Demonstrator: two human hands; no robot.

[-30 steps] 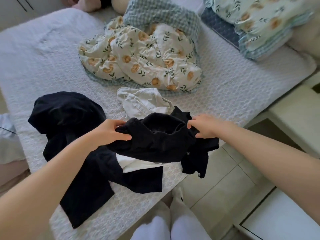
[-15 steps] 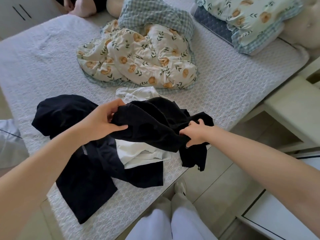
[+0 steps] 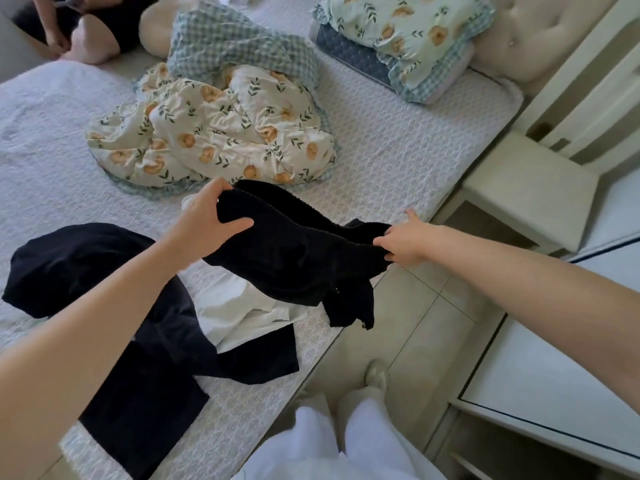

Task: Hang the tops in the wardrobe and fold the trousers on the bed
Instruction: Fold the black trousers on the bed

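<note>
Here one black garment, gripped by left hand, right hand.

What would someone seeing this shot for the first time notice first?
Two hands at centre: the left hand and right hand hold a black garment stretched between them over the near edge of the bed. Behind it a crumpled floral quilt lies mid-bed; beneath the left arm lie dark clothes and a white garment.

Floral quilt: crumpled, checked underside showing.
Floral pillow: atop blue pillow, by headboard.
Cream stool: on tiled floor.
White cabinet: near the stool.
</note>
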